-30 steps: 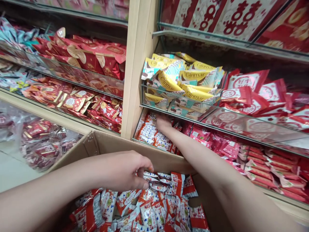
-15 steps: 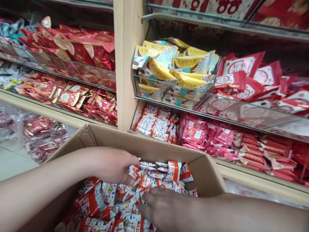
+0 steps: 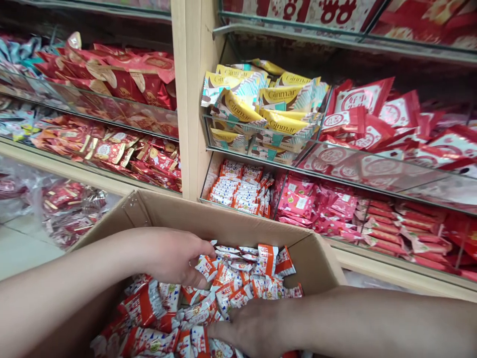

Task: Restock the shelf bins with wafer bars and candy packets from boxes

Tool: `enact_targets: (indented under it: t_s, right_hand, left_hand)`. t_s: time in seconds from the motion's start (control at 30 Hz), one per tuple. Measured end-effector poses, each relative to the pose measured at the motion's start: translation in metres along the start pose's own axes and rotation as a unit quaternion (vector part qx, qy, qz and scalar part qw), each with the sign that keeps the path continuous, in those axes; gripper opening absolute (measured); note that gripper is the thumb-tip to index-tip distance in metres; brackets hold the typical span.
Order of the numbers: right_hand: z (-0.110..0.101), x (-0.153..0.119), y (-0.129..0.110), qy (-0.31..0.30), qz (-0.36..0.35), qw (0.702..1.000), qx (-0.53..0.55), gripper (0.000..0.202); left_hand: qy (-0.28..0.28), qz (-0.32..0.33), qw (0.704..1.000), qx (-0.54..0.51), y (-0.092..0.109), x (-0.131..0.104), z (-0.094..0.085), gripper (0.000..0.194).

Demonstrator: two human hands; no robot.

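Shelf unit behind, stocked with sweets. Cardboard box below me, full of red-white candy packets. My left hand pinching packets; my right hand spread flat on pile, gripping nothing.

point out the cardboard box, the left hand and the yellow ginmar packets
cardboard box [image 3: 223, 226]: head view, on its far wall
left hand [image 3: 175, 256]: head view, back of the hand
yellow Ginmar packets [image 3: 261, 107]: head view, middle of the pile

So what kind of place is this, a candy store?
Most likely a sweet shop. Glass shelf bins hold yellow Ginmar packets and red packets, and both hands, left hand and right hand, dig in a cardboard box of wrapped candies.
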State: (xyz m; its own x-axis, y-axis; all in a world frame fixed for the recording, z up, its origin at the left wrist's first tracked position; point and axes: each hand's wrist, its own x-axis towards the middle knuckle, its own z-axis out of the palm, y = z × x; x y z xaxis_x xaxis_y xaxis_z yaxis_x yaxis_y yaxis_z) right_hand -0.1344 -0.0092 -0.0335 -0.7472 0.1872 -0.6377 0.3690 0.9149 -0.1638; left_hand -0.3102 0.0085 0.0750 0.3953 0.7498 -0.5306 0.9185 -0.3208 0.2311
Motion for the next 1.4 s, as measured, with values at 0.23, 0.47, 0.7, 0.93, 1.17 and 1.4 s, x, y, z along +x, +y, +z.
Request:
enact_targets:
  t_s: [0.23, 0.47, 0.7, 0.93, 1.17, 1.4]
  right_hand:
    - [-0.004, -0.001, -0.003, -0.021, -0.049, 0.995, -0.081, 0.024]
    - [-0.019, -0.011, 0.008, 0.090, -0.072, 0.991, -0.064, 0.014]
    - [-0.034, -0.038, 0.033, 0.414, 0.017, 0.870, 0.269, 0.017]
    - [-0.042, -0.044, 0.044, 0.583, -0.002, 0.662, 0.471, 0.028]
    - [-0.045, -0.044, 0.046, 0.477, -0.087, 0.607, 0.629, 0.034]
    - [-0.042, -0.045, 0.044, 0.454, -0.030, 0.640, 0.619, 0.032]
  left_hand:
    - [0.038, 0.013, 0.999, -0.021, -0.006, 0.001, 0.001, 0.053]
    - [0.003, 0.018, 1.000, -0.019, -0.003, -0.002, -0.003, 0.055]
    - [0.025, 0.120, 0.987, -0.105, 0.001, 0.001, -0.002, 0.051]
    - [0.098, 0.113, 0.945, -0.292, -0.001, 0.012, -0.006, 0.032]
    - [0.154, 0.117, 0.872, -0.449, 0.004, 0.017, -0.006, 0.029]
    - [0.139, 0.126, 0.884, -0.428, 0.003, 0.020, -0.004, 0.027]
